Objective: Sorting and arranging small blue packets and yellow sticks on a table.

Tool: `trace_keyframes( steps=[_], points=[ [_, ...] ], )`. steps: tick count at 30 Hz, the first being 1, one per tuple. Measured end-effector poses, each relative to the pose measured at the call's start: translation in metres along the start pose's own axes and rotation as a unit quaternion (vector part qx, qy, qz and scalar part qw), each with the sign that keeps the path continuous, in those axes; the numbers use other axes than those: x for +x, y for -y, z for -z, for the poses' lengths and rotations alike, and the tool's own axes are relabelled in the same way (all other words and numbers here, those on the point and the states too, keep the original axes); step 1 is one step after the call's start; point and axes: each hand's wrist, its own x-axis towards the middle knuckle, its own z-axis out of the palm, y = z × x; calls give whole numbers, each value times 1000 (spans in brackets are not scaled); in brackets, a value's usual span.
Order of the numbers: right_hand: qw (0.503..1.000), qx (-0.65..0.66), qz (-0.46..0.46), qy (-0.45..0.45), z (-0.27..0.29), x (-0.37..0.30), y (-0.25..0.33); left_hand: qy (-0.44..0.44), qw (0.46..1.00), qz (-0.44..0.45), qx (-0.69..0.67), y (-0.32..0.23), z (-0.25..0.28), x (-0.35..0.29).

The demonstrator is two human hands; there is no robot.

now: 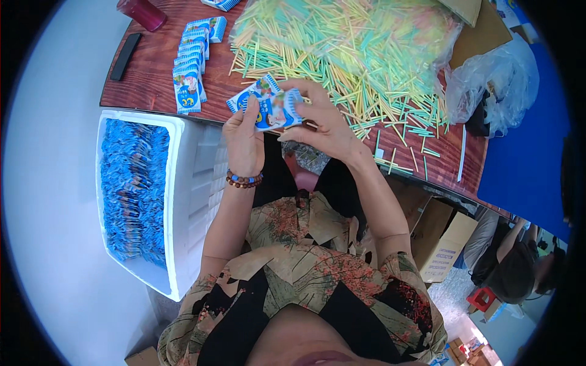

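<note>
Over the table's near edge, both my hands hold small blue-and-white packets. My left hand [243, 137] pinches their left side with the thumb on top, and a beaded bracelet circles that wrist. Curled round the right end is my right hand [320, 122], fingers closed above and below. The front packet [278, 114] overlaps another packet [259, 89] behind it; how many lie in the stack cannot be told. To the left on the table, similar packets [189, 88] lie in an overlapping row. Beyond my hands spreads a heap of thin pastel sticks [287, 64] in yellow, green and orange.
A white foam box [175, 201] densely filled with blue packets stands at my left. On the reddish table [152, 79] are a black bar [126, 57] and a red cup [143, 13]. Crumpled clear plastic [506, 79] lies at right, cardboard boxes [448, 244] below; another person [513, 268] is lower right.
</note>
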Motion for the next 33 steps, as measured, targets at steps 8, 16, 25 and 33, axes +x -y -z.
trace_keyframes(
  steps=[8,16,25,33],
  points=[
    [988,-97,98,72,10,3,0,1,999,3,34,7,-6,-9],
    [984,37,-161,-69,41,-12,2,-7,998,-57,29,8,9,-5],
    [778,-604,-116,-127,44,14,-37,-26,999,-43,-11,11,5,-6],
    [763,-621,-154,-84,30,18,-49,-24,999,-30,-31,7,7,-7]
  ],
)
